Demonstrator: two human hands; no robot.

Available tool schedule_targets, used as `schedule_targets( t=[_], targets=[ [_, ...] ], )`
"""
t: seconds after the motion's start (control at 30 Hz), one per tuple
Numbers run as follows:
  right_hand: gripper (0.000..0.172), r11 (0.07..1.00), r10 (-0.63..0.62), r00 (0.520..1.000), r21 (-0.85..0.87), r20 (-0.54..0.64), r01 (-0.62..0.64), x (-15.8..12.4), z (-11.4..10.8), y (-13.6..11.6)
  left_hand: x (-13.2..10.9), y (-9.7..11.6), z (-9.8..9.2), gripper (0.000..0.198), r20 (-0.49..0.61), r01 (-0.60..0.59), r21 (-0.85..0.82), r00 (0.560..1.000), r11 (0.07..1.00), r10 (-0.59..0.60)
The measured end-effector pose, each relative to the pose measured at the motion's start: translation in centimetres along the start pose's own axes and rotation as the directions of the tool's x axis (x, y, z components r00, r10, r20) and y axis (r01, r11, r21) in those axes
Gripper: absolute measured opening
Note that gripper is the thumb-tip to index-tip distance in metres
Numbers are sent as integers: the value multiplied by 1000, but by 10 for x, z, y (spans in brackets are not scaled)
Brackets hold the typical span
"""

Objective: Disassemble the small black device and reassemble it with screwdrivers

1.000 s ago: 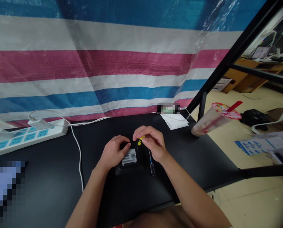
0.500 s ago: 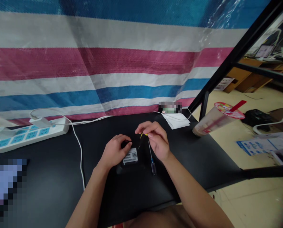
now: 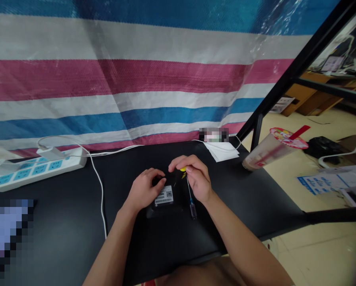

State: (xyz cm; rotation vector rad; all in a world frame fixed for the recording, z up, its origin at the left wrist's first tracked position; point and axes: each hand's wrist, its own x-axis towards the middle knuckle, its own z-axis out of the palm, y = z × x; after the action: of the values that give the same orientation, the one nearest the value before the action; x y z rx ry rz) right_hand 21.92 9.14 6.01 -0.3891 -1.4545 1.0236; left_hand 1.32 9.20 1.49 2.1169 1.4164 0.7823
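The left hand (image 3: 144, 187) is curled over the far end of a flat black box (image 3: 162, 211). Its fingers bend down and press on the box, so it looks like it has hold of it. The box lies flat on a black table (image 3: 63, 246), right in front of the person, with a white sticker (image 3: 165, 195) facing up. The box looks whole, and no lid or small part lies off it that I can see.

The right hand (image 3: 197, 179) is just past the box, at 1 o'clock. Its thumb and first finger pinch a small yellow tool (image 3: 183, 169), and the other fingers are curled in. The tool's thin dark end points down at the box, but it is hard to tell if it touches.

A screwdriver with a blue handle (image 3: 192, 210) lies on the table just beside the box, at 2 o'clock. No hand is on it, though its thin metal rod runs up under the right hand.

The table's right edge is well apart from the right hand, at 3 o'clock. A white cable (image 3: 99, 190) runs at 10 o'clock to a white power strip (image 3: 36, 171). Farther off are white paper (image 3: 221, 151) at 12 o'clock and a plastic cup (image 3: 273, 149) at 1 o'clock.
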Motion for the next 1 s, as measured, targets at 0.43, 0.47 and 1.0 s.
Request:
schedule_targets(
  t=[0.43, 0.47, 1.0],
  targets=[
    [17, 997, 8, 999, 71, -54, -4, -2, 4, -1, 0, -1, 1, 20, 3, 16, -8, 1000, 1000, -16],
    [13, 999, -17, 999, 41, -49, 19, -2, 3, 1, 0, -1, 1, 20, 5, 15, -11, 1000, 1000, -15],
    [10, 996, -77, 995, -60, -62, 73, 1, 2, 3, 1, -1, 1, 20, -1, 15, -1, 1000, 1000, -15]
  ],
)
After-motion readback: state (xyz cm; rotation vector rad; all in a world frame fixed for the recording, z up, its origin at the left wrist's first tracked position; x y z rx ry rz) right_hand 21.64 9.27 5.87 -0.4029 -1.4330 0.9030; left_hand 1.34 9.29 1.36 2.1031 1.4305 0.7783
